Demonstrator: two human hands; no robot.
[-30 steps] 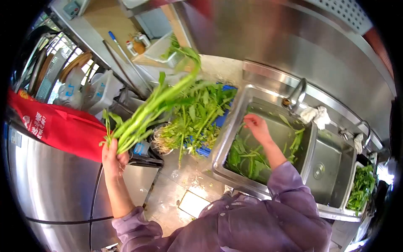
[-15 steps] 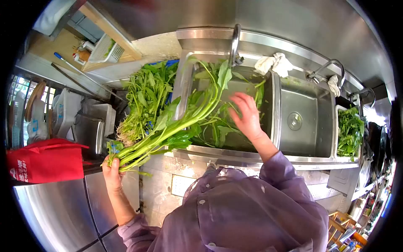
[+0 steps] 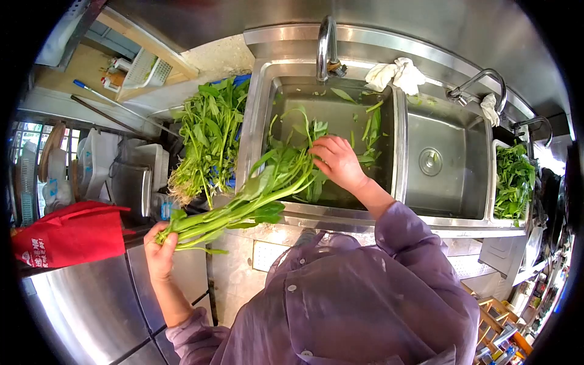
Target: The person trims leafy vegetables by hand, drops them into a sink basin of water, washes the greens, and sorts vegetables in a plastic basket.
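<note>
The left hand (image 3: 160, 246) is gripping a bunch of greens (image 3: 243, 213) by the stem ends, with the thumb pressing across the near side and the fingers wrapping behind, so the grasp is looking snug around the stalks. The bunch is slanting up and to the right from that hand, crossing the front left edge of the sink (image 3: 255, 109), and its leafy tops are hanging over the basin. The right hand (image 3: 337, 159) is reaching over the basin with its fingers bent and lying against the leafy end (whether they are pinching any leaves or only touching them, I cannot tell, as the fingertips are merging with the green). Loose leaves (image 3: 372, 128) are lying in the same basin, beyond the right hand. To the left of the sink a pile of greens (image 3: 213, 128) is resting, its pale roots pointing toward the person. The tap (image 3: 325, 52) is standing at the back of the basin, and a white cloth (image 3: 395, 74) is lying beside it. A red bag (image 3: 70, 234) is sitting off to the left of the gripping hand.
</note>
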